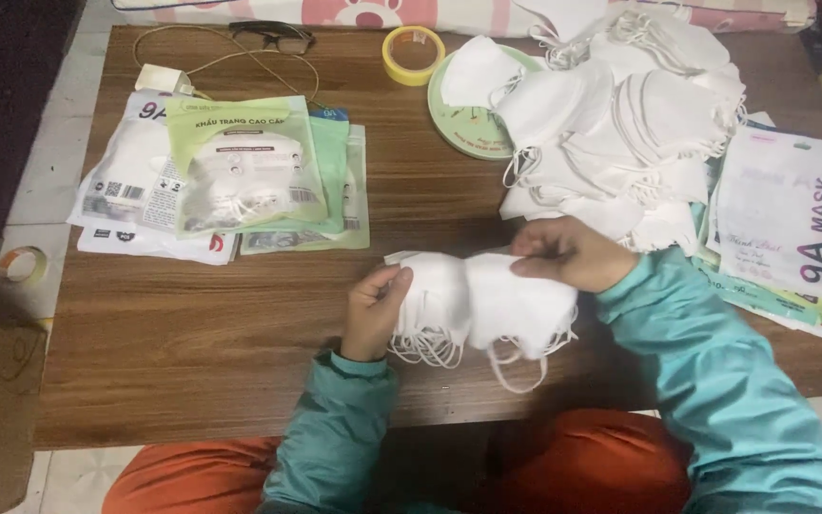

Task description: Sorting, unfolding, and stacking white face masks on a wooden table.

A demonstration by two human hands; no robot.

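Orange-trousered knees and teal sleeves frame a seated person at a low wooden table [192,352], holding a stack of white face masks [478,300] just above its near edge. Left hand [373,309] has its grip clamped on the stack's left end; right hand [568,252] pinches the top mask. Ear loops dangle below. Loose masks [620,124] are heaped behind, with packaged masks [230,176] at left and a roll of yellow tape [413,54] at the far edge.
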